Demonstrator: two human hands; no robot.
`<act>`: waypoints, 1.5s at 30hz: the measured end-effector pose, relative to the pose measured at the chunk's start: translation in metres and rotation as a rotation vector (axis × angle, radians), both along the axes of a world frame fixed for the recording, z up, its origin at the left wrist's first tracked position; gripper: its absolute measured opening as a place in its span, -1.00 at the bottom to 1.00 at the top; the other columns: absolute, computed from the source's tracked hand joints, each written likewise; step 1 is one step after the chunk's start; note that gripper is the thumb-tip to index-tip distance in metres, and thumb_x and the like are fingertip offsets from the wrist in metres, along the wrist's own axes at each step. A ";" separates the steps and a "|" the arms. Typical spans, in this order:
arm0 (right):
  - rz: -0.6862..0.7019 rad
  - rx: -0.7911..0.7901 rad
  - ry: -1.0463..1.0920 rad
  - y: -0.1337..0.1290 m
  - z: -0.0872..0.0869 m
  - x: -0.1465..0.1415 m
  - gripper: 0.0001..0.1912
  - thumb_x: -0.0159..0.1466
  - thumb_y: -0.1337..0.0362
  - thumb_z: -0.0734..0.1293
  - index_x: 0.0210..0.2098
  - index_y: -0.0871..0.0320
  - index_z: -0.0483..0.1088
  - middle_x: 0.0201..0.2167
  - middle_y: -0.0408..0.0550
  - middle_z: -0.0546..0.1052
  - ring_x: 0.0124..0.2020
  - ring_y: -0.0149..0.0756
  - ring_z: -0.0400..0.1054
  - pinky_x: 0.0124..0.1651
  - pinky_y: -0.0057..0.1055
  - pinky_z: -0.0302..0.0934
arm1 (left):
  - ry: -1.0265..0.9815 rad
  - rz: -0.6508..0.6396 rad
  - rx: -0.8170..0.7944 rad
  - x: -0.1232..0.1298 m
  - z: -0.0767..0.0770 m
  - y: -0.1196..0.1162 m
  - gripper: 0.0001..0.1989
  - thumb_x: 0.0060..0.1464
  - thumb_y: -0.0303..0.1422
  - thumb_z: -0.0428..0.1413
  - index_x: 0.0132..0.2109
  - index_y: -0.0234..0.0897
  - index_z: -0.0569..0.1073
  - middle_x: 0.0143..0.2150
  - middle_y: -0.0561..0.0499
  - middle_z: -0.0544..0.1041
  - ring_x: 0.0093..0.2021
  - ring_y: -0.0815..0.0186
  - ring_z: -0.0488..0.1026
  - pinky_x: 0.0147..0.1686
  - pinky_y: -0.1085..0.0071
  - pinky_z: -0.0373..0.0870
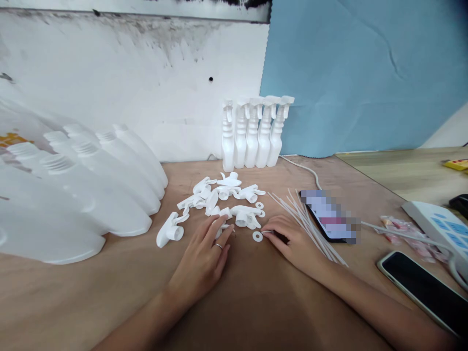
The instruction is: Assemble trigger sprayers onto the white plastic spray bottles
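A scuffed white wall and a blue cloth back the wooden desk. Near the wall, spray bottles stand upright in a row; large bottles without caps crowd the left side. Loose spray heads lie in a heap mid-desk, with a flat white ring just in front of the right hand and two more beside the heap. The right fingers are closed in a pinch on a thin white piece, apparently another ring. The left hand reaches over the near spray heads, fingers half-curled; whether they grip anything, I cannot tell. Straws lie fanned out beyond the right wrist, next to a lit phone.

The step in hand looks like taking up small parts, one to each hand. The next move seems to call for a firm left hold on one spray head and a light right pinch, keeping the thin piece from slipping.
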State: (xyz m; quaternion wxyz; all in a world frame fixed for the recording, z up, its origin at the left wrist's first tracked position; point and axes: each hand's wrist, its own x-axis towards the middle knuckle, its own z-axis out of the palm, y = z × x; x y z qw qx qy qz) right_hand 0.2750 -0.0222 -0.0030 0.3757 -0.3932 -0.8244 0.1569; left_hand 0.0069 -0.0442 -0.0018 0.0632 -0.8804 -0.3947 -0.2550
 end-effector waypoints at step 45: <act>0.310 0.232 -0.074 -0.030 0.010 -0.024 -0.49 0.35 0.51 0.25 0.27 0.15 0.26 0.11 0.15 0.41 0.16 -0.20 0.31 0.16 -0.22 0.31 | -0.356 -0.175 -0.410 0.011 0.000 -0.017 -0.68 0.33 -0.38 0.02 0.17 -0.03 0.20 -0.03 0.09 0.57 -0.09 0.33 0.57 -0.10 0.40 0.49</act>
